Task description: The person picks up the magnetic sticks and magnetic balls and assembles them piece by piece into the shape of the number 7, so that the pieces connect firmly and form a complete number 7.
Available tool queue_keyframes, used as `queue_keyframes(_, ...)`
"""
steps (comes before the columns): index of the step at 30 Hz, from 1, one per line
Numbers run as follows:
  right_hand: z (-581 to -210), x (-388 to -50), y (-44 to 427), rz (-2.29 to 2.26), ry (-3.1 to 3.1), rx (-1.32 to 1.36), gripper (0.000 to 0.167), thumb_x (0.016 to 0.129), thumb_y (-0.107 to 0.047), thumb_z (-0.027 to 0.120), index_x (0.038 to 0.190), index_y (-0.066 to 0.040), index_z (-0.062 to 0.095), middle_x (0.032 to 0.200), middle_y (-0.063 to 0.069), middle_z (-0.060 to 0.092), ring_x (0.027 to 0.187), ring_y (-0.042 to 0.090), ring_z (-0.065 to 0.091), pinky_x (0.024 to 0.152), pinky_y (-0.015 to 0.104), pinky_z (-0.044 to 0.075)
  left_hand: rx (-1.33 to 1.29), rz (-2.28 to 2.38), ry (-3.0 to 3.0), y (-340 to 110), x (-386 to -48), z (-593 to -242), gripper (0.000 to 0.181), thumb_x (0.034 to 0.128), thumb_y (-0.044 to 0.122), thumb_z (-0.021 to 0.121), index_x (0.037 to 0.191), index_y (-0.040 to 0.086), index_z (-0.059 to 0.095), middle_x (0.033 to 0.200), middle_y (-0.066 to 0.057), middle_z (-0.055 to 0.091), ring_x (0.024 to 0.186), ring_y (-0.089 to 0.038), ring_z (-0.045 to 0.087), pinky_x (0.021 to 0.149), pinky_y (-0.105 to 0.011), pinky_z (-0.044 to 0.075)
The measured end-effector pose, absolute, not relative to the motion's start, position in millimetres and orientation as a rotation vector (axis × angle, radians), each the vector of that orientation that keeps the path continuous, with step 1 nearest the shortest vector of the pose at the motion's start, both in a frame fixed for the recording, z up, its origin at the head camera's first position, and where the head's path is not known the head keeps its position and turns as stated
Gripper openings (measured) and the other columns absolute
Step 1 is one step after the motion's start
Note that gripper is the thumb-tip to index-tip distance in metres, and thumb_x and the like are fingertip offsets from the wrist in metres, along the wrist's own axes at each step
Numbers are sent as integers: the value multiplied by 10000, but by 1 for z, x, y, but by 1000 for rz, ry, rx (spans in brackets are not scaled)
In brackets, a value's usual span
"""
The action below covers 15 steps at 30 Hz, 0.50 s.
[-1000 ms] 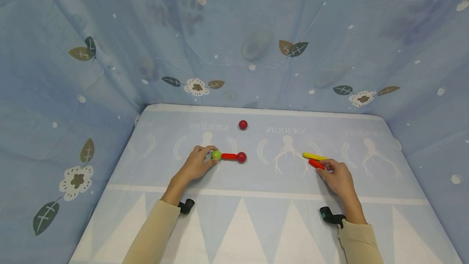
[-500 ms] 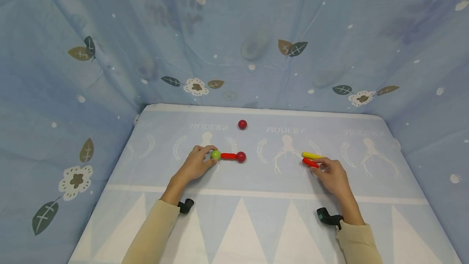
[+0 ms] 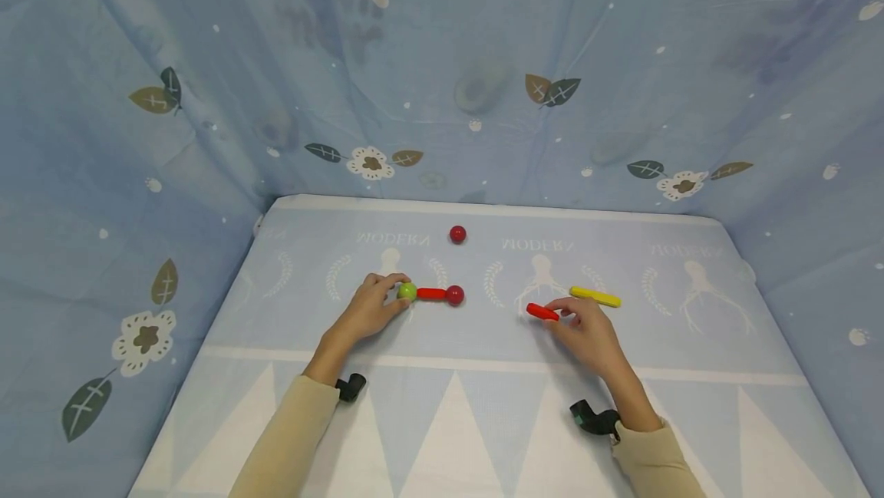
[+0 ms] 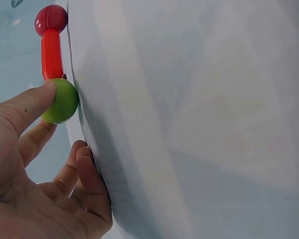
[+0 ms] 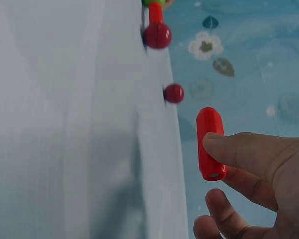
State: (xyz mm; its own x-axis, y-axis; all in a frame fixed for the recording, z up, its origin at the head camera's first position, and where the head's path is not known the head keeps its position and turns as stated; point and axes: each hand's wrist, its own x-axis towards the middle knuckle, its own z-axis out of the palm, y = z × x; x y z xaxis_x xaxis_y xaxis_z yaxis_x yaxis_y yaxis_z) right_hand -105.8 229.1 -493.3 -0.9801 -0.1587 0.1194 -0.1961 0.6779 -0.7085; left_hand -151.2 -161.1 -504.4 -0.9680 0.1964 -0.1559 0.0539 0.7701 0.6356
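Note:
My left hand pinches a green ball between thumb and finger. A red rod joins that ball to a dark red ball, all in one line on the table. Over on the right, my right hand holds a second red rod between thumb and fingers, above the table. One end face of this rod shows a small grey spot in the right wrist view. Behind the right hand lies a yellow rod.
A loose dark red ball rests near the table's back edge. The table has a printed cloth, and patterned blue fabric hangs behind it and at both sides. A dark wrist camera hangs off the right wrist.
My right hand has lifted the red rod from beside the yellow rod and carried it left, uncovering the yellow rod. My left hand and the joined pieces stay where they were.

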Motion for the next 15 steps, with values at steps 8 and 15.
queue_keyframes(8, -492, -104, 190, 1298, -2820, 437, 232, 837, -52, 799, 1047, -137, 746, 938, 26, 602, 861, 259, 539, 748, 407, 467, 241, 995, 2762, -162, -152, -504, 378, 961, 241, 702, 1323, 190, 608, 1189, -180, 516, 972, -270, 513, 799, -448, 451)
queue_keyframes(15, -492, -103, 151, 1332, -2841, 567, 235, 839, -100, 814, 1044, -188, 741, 944, 35, 586, 872, 223, 543, 757, 362, 468, 255, 1005, 2769, -162, -151, -505, 376, 956, 232, 708, 1318, 195, 610, 1186, -174, 518, 972, -265, 514, 800, -450, 448)
